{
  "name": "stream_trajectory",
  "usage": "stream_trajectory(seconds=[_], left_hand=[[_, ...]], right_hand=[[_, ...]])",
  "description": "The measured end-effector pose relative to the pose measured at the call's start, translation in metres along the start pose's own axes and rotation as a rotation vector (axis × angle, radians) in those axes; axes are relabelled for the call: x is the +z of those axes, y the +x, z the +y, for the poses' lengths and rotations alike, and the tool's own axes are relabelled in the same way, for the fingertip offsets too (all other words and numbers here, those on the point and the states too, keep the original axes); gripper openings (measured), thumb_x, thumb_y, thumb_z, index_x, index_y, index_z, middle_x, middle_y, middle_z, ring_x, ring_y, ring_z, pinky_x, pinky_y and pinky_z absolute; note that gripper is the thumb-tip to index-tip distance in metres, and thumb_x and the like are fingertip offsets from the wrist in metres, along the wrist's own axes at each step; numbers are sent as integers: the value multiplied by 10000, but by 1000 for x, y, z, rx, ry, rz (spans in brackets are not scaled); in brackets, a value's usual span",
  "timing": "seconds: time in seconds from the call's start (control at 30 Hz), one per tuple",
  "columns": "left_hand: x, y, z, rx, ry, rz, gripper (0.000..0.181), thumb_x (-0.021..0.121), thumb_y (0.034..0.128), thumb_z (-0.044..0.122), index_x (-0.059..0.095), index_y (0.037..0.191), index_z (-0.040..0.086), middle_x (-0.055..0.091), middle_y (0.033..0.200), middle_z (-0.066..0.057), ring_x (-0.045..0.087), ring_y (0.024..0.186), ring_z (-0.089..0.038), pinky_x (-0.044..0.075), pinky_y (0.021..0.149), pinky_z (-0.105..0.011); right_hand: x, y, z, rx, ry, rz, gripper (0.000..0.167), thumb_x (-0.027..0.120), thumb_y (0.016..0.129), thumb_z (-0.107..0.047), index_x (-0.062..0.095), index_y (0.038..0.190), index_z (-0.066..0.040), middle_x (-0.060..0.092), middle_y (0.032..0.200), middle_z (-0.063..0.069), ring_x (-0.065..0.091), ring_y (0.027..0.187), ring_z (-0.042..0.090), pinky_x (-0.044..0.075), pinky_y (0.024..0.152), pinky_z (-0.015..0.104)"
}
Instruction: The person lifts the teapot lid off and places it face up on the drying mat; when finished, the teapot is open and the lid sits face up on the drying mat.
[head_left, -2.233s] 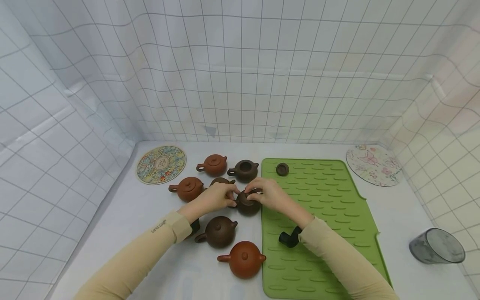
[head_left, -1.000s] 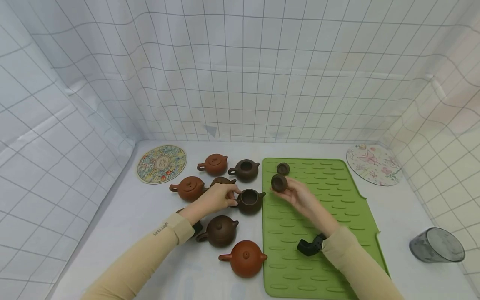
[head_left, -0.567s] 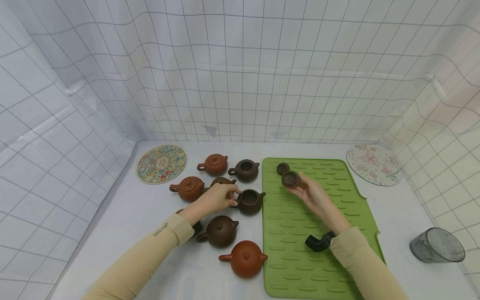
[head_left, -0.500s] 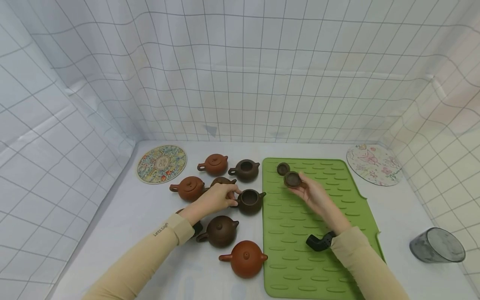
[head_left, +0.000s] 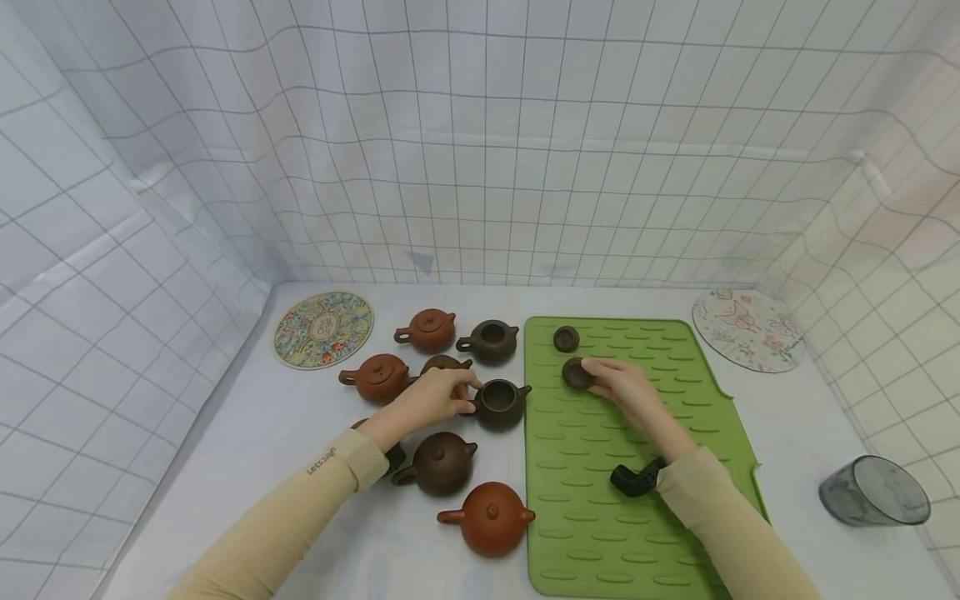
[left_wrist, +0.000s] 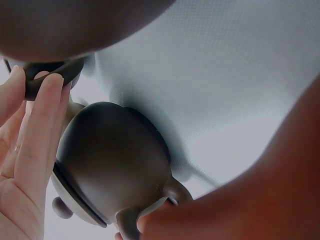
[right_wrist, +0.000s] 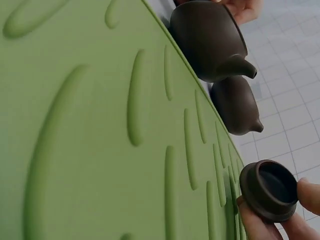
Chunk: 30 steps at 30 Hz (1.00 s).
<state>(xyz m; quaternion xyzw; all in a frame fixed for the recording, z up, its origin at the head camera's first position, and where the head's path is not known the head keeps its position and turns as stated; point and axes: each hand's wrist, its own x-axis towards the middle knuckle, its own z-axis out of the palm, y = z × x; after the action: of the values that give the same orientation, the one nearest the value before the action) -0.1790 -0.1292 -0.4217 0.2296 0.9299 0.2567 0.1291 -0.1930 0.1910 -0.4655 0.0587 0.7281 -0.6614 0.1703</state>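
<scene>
My left hand (head_left: pixel 429 402) pinches the handle of a dark brown teapot (head_left: pixel 498 417), whose top is uncovered. The left wrist view shows the fingers and thumb on that handle (left_wrist: pixel 60 75). Over the green mat (head_left: pixel 585 533), my right hand (head_left: pixel 628 398) grips a dark brown teapot lid (head_left: pixel 576 374), hollow side up. In the right wrist view the lid (right_wrist: pixel 270 190) sits between thumb and fingers, tilted, close to the mat; whether it touches cannot be told. A smaller upturned lid (head_left: pixel 566 338) lies just behind it on the mat.
Another lidless teapot (head_left: pixel 491 343) stands behind. Lidded teapots surround the left hand: reddish ones (head_left: pixel 429 330), (head_left: pixel 381 378), a dark one (head_left: pixel 442 464), and an orange-red one (head_left: pixel 491 521) in front. Round patterned coasters (head_left: pixel 323 329) lie at both back corners. A grey glass (head_left: pixel 873 492) stands right.
My right hand has taken the lid off the teapot, carried it right over the mat, hollow side up, and lowered it. My left hand has stayed at the teapot's handle.
</scene>
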Motion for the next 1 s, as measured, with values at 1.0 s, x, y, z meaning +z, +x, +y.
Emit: stream_trajectory(seconds=[1.0], left_hand=[[-13,-7,7,8,-12,-27,435,709,914,146,594,1320,41,688,964,-14,644,876,-126,522,753,-279]], right_hand=[[5,-1,-8,-116,-388,103,393,503,1043,-296,605,1322,-38,611,1326,197,592,1203,346,466,1034,487]])
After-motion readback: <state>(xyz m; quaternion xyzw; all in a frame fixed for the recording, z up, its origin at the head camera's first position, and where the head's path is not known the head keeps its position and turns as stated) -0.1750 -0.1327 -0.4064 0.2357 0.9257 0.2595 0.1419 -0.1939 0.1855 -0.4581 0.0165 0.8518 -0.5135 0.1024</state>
